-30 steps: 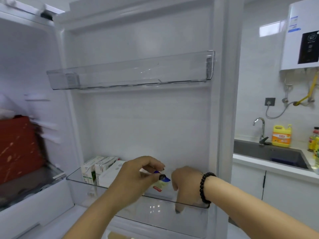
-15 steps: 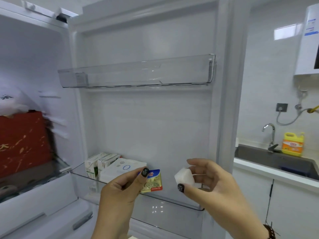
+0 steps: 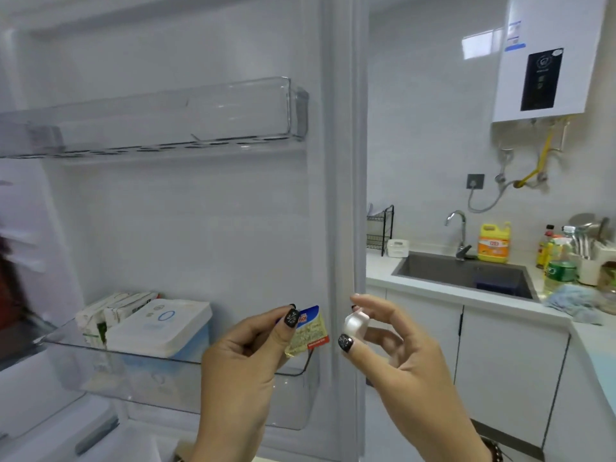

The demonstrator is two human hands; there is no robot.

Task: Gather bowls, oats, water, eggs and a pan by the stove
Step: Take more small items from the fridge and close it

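I stand at an open fridge door. My left hand pinches a small yellow foil packet with a blue and red label between thumb and fingers. My right hand pinches a small white cube-shaped packet at the door's edge. Both hands hover just in front of the lower clear door shelf. No bowls, oats, eggs or pan are in view.
The lower door shelf holds small cartons and a white box. The upper door shelf holds nothing. To the right are a counter, sink, tap, yellow detergent jug, bottles and a wall water heater.
Both hands lifted out of the lower door shelf, each with a small packet, and now hold them up. My view has swung right, showing more of the sink counter.
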